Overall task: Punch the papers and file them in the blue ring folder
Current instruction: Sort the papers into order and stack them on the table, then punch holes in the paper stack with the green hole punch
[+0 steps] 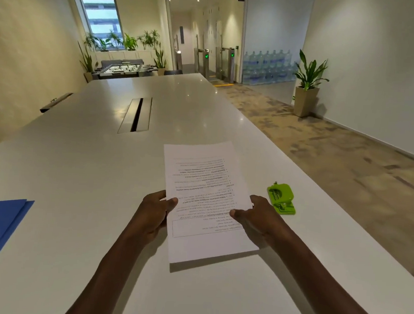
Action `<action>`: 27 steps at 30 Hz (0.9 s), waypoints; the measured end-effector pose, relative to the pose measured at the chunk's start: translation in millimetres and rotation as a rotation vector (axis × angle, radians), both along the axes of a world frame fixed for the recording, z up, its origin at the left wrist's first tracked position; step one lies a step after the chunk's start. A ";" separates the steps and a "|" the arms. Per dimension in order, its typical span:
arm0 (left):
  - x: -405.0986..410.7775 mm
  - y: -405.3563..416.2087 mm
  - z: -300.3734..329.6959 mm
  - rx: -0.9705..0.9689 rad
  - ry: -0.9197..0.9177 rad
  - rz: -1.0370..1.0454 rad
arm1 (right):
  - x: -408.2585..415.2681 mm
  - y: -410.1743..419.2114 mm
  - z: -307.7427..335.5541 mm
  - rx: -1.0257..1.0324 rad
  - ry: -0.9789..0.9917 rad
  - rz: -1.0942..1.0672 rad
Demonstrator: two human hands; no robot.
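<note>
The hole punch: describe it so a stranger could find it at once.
Start at the long white table and find the printed papers held in both hands. Just right of them, beyond the right hand, lies the hole punch: small, bright green, the only green thing on the table.

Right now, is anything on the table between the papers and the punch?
Nothing visible. Both hands, left and right, hold the papers by the side edges. The green punch sits just right of them, with only bare table between.

Papers' [205, 200] print upside-down, unreadable
</note>
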State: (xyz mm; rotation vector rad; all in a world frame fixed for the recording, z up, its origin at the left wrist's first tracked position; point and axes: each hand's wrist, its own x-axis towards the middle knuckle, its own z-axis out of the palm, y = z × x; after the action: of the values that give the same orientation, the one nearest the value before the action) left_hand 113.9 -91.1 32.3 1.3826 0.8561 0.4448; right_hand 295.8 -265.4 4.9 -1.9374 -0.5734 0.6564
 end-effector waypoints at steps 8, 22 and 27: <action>24.5 -0.8 -12.8 -0.014 0.015 0.021 | 46.2 -28.8 22.0 -0.207 -0.496 -0.165; 53.0 -19.5 -21.3 -0.038 0.048 -0.052 | 118.8 -41.4 10.9 -0.116 -0.316 -0.188; 53.1 -34.4 -19.4 -0.100 0.025 -0.065 | 125.6 -40.5 12.3 -0.087 -0.241 -0.112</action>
State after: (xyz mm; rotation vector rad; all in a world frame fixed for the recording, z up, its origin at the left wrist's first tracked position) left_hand 167.0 -125.5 12.9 1.3225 0.8404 0.3312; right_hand 421.4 -305.9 17.3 -2.1302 -0.5874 0.3847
